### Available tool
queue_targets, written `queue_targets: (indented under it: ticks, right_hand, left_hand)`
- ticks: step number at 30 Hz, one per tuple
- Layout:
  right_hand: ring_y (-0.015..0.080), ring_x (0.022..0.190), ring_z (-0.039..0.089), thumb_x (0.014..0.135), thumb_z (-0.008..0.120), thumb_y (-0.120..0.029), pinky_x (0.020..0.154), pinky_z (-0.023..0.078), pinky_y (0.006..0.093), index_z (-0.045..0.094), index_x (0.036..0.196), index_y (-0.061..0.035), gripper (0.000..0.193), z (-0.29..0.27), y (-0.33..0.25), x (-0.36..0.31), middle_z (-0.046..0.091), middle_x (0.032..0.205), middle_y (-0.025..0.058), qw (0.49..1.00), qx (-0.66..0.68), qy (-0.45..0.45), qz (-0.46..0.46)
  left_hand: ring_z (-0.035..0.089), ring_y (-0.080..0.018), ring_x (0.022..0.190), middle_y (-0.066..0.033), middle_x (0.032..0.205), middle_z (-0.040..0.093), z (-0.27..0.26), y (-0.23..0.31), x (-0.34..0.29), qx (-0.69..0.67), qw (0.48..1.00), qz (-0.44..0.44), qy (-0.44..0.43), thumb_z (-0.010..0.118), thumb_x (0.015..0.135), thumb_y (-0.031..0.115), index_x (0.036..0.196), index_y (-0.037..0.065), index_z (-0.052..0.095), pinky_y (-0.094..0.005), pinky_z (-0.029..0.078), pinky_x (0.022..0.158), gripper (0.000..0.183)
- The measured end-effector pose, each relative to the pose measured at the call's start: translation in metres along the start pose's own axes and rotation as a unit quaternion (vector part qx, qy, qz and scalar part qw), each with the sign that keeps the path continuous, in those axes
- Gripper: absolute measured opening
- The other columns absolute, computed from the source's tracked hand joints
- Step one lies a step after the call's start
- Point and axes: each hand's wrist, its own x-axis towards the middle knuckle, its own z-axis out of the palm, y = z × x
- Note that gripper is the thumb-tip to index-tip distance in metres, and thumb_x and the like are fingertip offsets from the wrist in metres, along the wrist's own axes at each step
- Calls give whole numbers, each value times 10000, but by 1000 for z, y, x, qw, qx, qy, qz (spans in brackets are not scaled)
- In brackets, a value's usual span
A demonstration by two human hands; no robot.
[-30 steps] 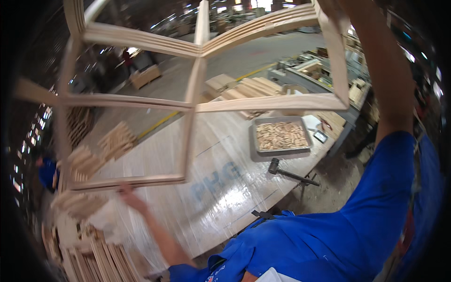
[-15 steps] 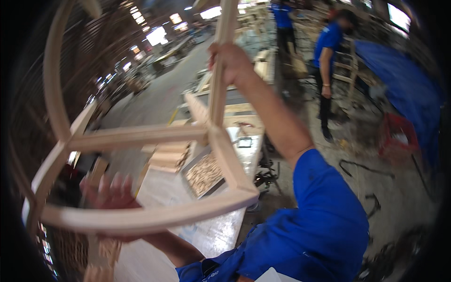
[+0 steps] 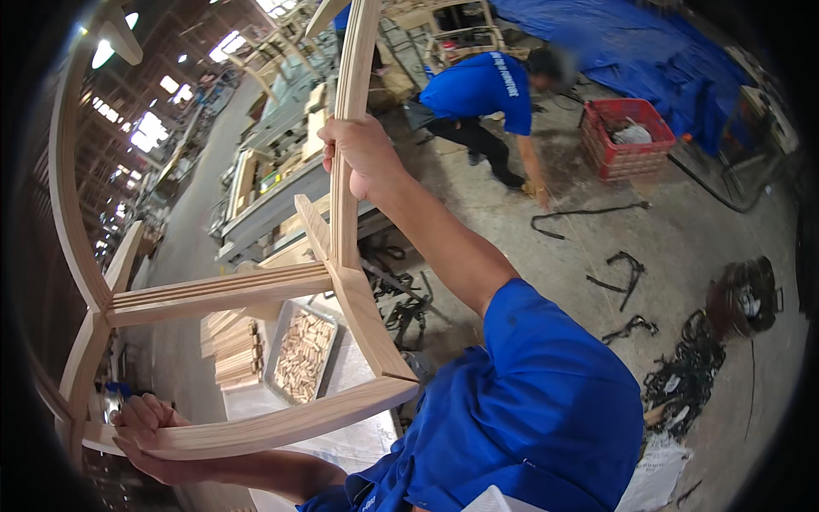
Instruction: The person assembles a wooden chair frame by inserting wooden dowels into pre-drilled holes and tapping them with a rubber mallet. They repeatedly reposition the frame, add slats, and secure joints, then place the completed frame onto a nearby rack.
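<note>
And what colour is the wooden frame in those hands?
The wooden frame is pale tan, best seen in the head view.

Red crate (image 3: 636, 162) on the floor (image 3: 503, 222), pale stuff (image 3: 631, 134) inside. Blue tarp (image 3: 631, 60) behind. Co-worker (image 3: 478, 90) bent low, left of crate. Dark bin (image 3: 725, 299) toward right edge, tangled black straps (image 3: 695, 363) just beside it.

Wooden frame (image 3: 223, 294) cut off at view's top edge. Left hand (image 3: 148, 416) partly hidden behind frame's lower rail. Near edge of bench (image 3: 348, 364) partly hidden by blue shirt (image 3: 546, 410). Co-worker's head (image 3: 550, 65) blurred.
</note>
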Motion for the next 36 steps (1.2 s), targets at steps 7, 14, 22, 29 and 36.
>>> queue_targets:
  ticks: [7, 14, 22, 29, 36]
  right_hand:
    - [137, 605, 547, 780, 686, -20, 536, 457, 322, 554, 837, -90, 160, -41, -17, 15, 523, 710, 12, 999, 16, 42, -23]
    - [164, 635, 590, 816, 678, 9, 586, 493, 364, 541, 1031, -91, 274, -65, 2, 68, 557, 751, 35, 998, 43, 44, -3]
    - [170, 616, 571, 812, 634, 9, 579, 497, 363, 531, 1022, -85, 253, -69, 19, 185, 532, 762, 38, 997, 46, 46, 30]
    - [181, 657, 578, 819, 626, 24, 617, 511, 394, 520, 1025, -95, 261, -75, 13, 280, 538, 760, 41, 997, 47, 38, 49]
    - [181, 659, 570, 841, 608, 21, 641, 518, 394, 512, 1011, -100, 229, -87, 22, 385, 534, 753, 32, 996, 51, 22, 66]
  left_hand:
    - [313, -83, 627, -12, 800, 368, 16, -38, 25, -148, 973, -169, -51, 537, 1056, 241, 1041, -15, 458, -248, 282, 573, 269]
    - [336, -57, 491, 6, 707, 378, 19, -101, 58, -178, 967, -155, -95, 508, 1066, 105, 959, 48, 405, -215, 308, 477, 160]
    - [417, -60, 507, -3, 716, 425, 50, -197, 71, -199, 973, -67, -101, 500, 1042, 27, 1050, 14, 446, -218, 345, 494, 57]
    - [428, -63, 493, -24, 742, 446, 87, -272, 114, -215, 971, -48, -91, 483, 1036, 19, 1064, -3, 447, -216, 359, 485, 50]
    - [473, -82, 474, -17, 697, 469, 116, -362, 143, -184, 978, -45, -93, 444, 1070, 72, 1133, 3, 458, -242, 363, 490, 95]
